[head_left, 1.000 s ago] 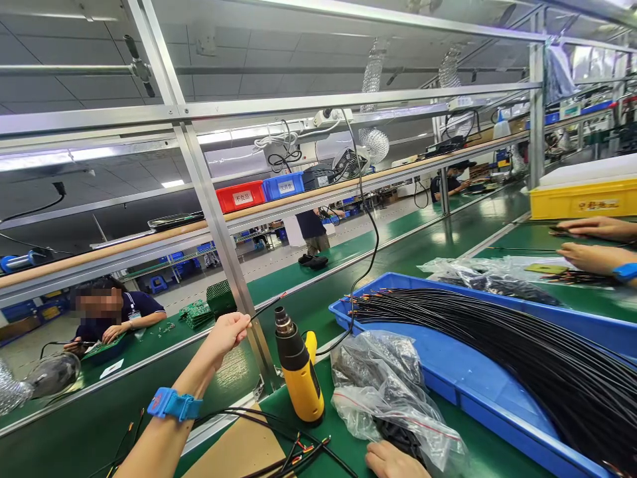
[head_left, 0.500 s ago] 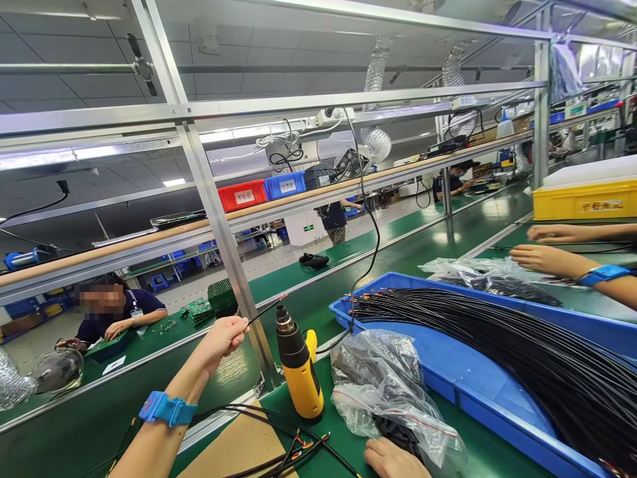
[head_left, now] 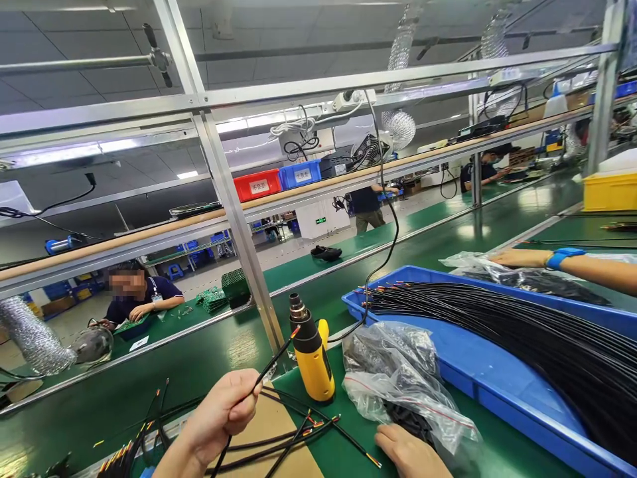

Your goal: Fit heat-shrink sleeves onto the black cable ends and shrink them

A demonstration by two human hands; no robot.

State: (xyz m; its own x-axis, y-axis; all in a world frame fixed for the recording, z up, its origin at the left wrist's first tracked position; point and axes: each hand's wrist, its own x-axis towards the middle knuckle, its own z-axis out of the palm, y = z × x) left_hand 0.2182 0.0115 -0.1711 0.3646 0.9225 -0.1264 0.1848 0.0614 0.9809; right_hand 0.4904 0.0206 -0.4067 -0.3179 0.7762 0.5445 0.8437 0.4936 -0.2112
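Black sheathed lead (head_left: pixel 275 356) sits pinched in the person's left hand (head_left: pixel 221 411), thumb and fingers closed firmly round it, its red-tipped end angled up just beside the metal nozzle of a yellow-and-black heat gun (head_left: pixel 311 358). The gun stands upright on a green bench mat (head_left: pixel 502 451). The step in hand looks like work on single leads, one at a time, close to that nozzle, though whether the gun is running cannot be told. Holding the tip steady there looks like what this grip calls for. The person's right hand (head_left: pixel 411 453) lies low at the bottom edge of the view, fingers loosely curled and partly open, just beside a clear plastic bag of black parts (head_left: pixel 398 378); it seems to have hold of nothing. Near the left hand, a flat brown cardboard sheet (head_left: pixel 269 441) lies under a loose spread of black leads with coloured ends (head_left: pixel 298 435). To the right, a long blue plastic tray (head_left: pixel 398 287) holds a thick curved bundle of black leads (head_left: pixel 497 345). Further along the bench, a co-worker's hand (head_left: pixel 522 257), with a blue wristband (head_left: pixel 562 257) above it, rests on a second clear plastic bag (head_left: pixel 517 275).
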